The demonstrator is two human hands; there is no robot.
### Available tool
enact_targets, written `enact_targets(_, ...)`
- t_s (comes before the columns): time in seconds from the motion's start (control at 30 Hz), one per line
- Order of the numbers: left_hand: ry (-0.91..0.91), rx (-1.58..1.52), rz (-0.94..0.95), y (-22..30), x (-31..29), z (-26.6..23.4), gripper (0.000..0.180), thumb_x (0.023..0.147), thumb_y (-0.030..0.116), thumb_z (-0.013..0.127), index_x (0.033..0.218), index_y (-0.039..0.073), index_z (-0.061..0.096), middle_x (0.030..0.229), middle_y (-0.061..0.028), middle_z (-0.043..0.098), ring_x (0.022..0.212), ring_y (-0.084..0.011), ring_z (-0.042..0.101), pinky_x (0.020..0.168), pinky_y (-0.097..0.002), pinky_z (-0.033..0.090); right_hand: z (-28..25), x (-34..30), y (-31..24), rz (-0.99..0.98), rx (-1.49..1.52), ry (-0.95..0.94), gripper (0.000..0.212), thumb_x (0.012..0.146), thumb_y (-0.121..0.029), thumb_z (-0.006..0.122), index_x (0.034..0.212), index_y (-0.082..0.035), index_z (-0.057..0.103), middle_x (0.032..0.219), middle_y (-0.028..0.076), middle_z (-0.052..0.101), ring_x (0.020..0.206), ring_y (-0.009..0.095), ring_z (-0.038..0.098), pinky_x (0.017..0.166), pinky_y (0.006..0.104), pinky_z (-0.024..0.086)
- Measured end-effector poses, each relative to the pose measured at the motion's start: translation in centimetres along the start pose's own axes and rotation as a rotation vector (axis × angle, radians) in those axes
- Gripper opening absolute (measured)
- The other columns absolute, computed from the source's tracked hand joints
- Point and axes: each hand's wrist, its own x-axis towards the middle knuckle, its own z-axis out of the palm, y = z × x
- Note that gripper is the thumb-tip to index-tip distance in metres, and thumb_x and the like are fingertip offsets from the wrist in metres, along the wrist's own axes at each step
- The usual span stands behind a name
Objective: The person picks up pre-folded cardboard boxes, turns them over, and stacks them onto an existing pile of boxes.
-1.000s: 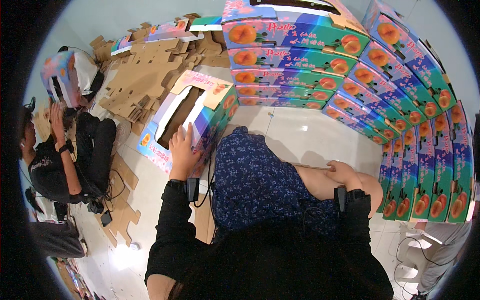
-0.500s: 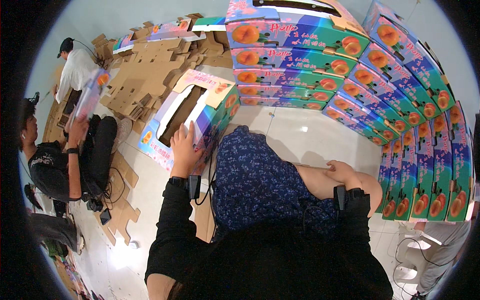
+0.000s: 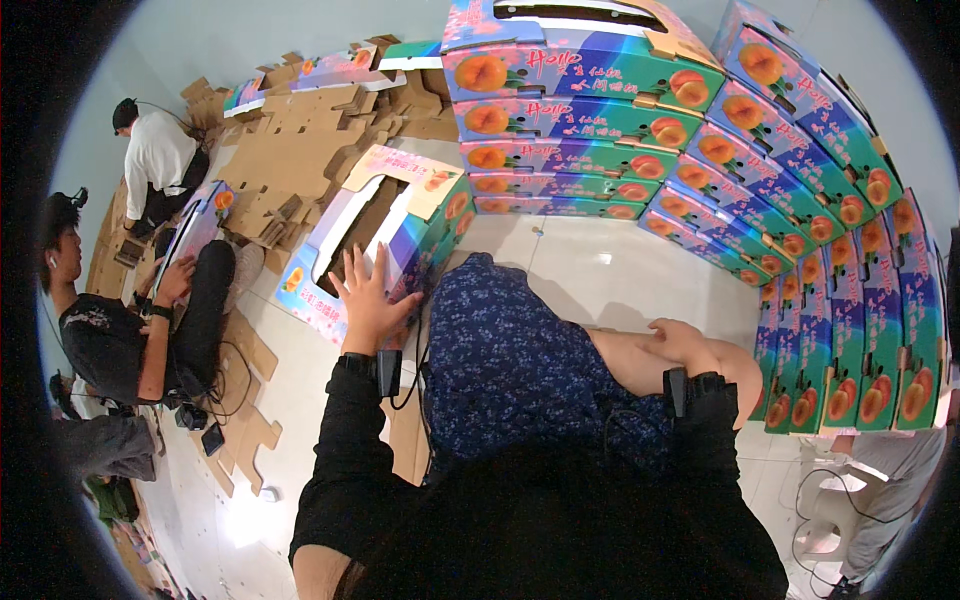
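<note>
My left hand lies with spread fingers on the near edge of a printed carton. Pink, blue and green with peach pictures, this carton stands on the floor to the left of my lap. A long slot in its top shows a dark inside. On my bare leg, beyond the hem of a dark blue patterned skirt, rests my right hand. Its fingers are loosely extended, with nothing visible in them.
Matching cartons form a stack ahead, another stack farther right, and an upright row at right. Flat brown cardboard covers the far left floor. A co-worker at left handles a carton; a white-shirted person crouches beyond.
My left fingers have spread wider on the carton. At left, the co-worker's carton and hand have come down. The white-shirted person has shifted slightly. My right hand stays on the leg.
</note>
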Motion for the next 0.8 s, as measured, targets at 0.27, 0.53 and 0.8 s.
enact_targets(0.27,-0.191,0.091,-0.064,2.1,2.8,0.2,0.118,0.063,0.064,0.071,0.149,0.008,0.013,0.150,-0.0324,0.008,0.141,-0.0436,0.005,0.107,-0.0645,0.004,0.3,0.2,0.9,0.047,-0.015,-0.004,0.058,0.073,-0.045,0.069,0.116,-0.007,0.062,0.099,0.014,0.068,0.093,0.030,0.064,0.083,0.0371,0.050)
enact_targets(0.53,0.025,-0.254,0.017,5.2,11.8,6.0,0.104,0.077,0.064,0.057,0.149,0.007,0.009,0.152,-0.0273,0.010,0.141,-0.0433,0.009,0.107,-0.0631,0.012,0.1,-0.4,-0.1,-0.014,-0.003,0.018,0.056,0.073,-0.040,0.066,0.118,-0.008,0.061,0.103,0.015,0.067,0.097,0.033,0.063,0.085,0.0400,0.049)
enact_targets(0.8,-0.236,0.026,-0.041,6.9,14.9,6.3,0.122,0.060,0.075,0.063,0.150,0.011,0.011,0.152,-0.0287,0.007,0.141,-0.0443,0.004,0.109,-0.0620,0.005,0.3,0.0,1.1,-0.012,0.097,0.017,0.056,0.074,-0.040,0.068,0.118,-0.007,0.060,0.103,0.016,0.066,0.097,0.031,0.063,0.084,0.0393,0.049)
